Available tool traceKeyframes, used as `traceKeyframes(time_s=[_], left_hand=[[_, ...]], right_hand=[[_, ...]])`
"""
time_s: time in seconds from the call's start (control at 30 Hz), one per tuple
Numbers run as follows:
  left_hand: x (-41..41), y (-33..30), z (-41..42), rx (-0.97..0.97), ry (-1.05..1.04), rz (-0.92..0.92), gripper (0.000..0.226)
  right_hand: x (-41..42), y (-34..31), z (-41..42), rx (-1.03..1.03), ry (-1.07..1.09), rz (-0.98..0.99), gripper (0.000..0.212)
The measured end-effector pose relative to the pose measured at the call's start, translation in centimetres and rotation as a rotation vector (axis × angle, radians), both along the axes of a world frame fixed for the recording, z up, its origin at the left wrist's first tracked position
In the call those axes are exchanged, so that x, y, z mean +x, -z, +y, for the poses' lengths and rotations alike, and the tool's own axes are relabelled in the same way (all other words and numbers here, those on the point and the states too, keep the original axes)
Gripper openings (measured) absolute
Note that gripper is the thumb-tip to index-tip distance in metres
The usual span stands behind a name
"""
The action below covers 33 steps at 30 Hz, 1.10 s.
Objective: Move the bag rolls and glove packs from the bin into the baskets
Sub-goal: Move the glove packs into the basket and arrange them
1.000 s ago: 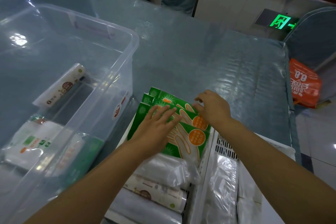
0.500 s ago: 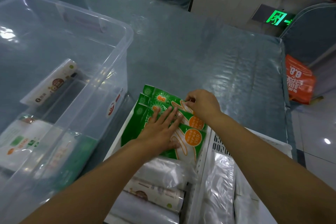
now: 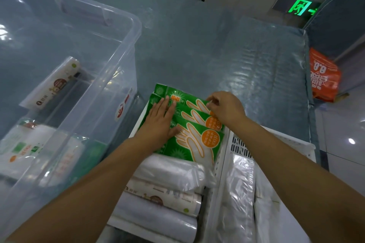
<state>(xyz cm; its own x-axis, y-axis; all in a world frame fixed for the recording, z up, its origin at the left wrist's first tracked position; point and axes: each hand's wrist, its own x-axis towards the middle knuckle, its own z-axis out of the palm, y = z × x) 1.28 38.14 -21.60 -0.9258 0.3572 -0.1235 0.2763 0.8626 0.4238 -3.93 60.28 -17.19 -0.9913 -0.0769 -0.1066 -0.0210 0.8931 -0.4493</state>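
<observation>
Left hand (image 3: 161, 122) lies flat, fingers spread, on the glove packs (image 3: 194, 138); right hand (image 3: 227, 107) fingertips pinch the rearmost pack's edge.

Dim bluish indoor light, glare on clear bin (image 3: 126, 49), wide-angle bending at edges, slightly soft

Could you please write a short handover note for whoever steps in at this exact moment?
Left hand: flat and open, pressing on the green glove packs in the left basket.
Right hand: fingertips pinching the far pack's edge; grip looks light.
Done: three glove packs overlapped at the basket's far end, bag rolls stacked at its near end; plastic-wrapped items in the right basket.
Left: the bin holds a roll leaning on its wall and more packs near the front.
</observation>
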Motion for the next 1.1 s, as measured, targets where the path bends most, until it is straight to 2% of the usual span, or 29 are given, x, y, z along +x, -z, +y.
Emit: traceKeyframes(time_s=[0.1, 0.17, 0.23, 0.33, 0.43, 0.5, 0.57, 0.73, 0.87, 0.97, 1.03, 1.1], left_hand=[[1.0, -1.6, -0.6, -0.007, -0.011, 0.095, 0.082], [2.6, -2.9, -0.8, 0.015, -0.001, 0.188, 0.074], [4.4, -3.7, -1.2, 0.023, 0.080, 0.215, 0.059], [6.3, -3.7, -2.3, -0.028, 0.204, 0.035, 0.056], [6.9, -3.2, -3.2, -0.060, 0.211, -0.175, 0.060], [6.8, -3.3, -3.4, -0.096, 0.225, -0.221, 0.058], [6.6, -3.6, -3.3, -0.136, 0.255, -0.193, 0.050], [6.7, -4.4, -2.7, -0.067, 0.200, -0.223, 0.017], [5.7, -5.8, -2.3, -0.127, 0.181, -0.252, 0.019], [3.9, -7.5, -2.0, -0.091, 0.133, -0.229, 0.026], [2.6, -8.5, -1.8, -0.038, 0.070, -0.179, 0.020], [1.7, -8.8, -1.6, -0.020, -0.017, -0.078, 0.010]], right_hand=[[1.5, -0.1, 0.0, -0.005, -0.009, 0.154, 0.027], [3.3, -0.4, -0.4, -0.029, -0.026, 0.264, 0.023], [5.7, -0.5, -1.0, -0.082, -0.077, 0.295, 0.016], [9.1, -0.8, -2.4, -0.191, -0.204, 0.120, 0.011], [11.5, -0.6, -3.5, -0.071, -0.364, -0.139, 0.022], [12.4, -0.5, -3.9, 0.005, -0.396, -0.256, 0.032], [13.1, -0.5, -4.1, 0.027, -0.391, -0.313, 0.038], [13.6, -0.5, -4.0, 0.070, -0.351, -0.306, 0.021], [12.9, -1.4, -3.3, 0.040, -0.350, -0.329, 0.018], [11.2, -3.1, -2.8, -0.014, -0.290, -0.298, 0.017], [9.7, -4.0, -2.4, -0.066, -0.216, -0.251, 0.017], [8.3, -4.4, -2.0, -0.030, -0.176, -0.190, 0.020]])
